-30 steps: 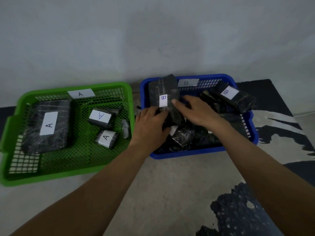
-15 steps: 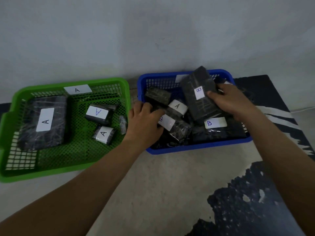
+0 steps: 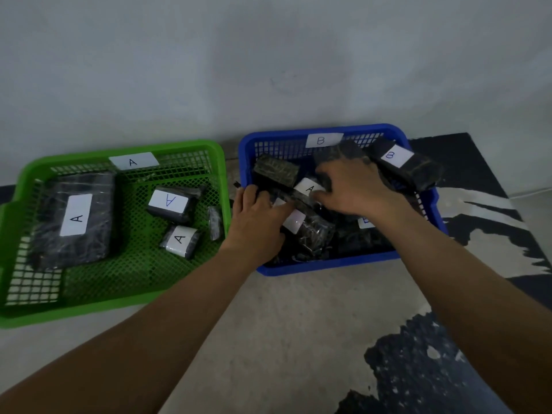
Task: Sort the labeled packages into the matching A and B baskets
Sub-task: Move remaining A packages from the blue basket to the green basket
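Note:
The green basket (image 3: 24,186) carries an A tag and holds a large A package (image 3: 74,216) and two small A packages (image 3: 170,201) (image 3: 179,239). The blue basket (image 3: 328,265) carries a B tag and holds several black packages. One labelled A (image 3: 309,188) lies in its middle. My right hand (image 3: 355,189) curls its fingertips onto that package's right end. My left hand (image 3: 257,216) curls over its left end, thumb beside a package with a glare-white label (image 3: 294,221). A B package (image 3: 391,156) lies at the blue basket's back right corner.
Both baskets stand on a pale floor against a grey wall, a narrow gap between them. A dark patterned mat (image 3: 448,369) covers the floor at right. A small dark wrapped item (image 3: 214,222) lies by the green basket's right wall.
My right hand has let go of the B package, which now lies at the back right. The hand moved left onto the A-labelled package. My left hand stayed in the blue basket.

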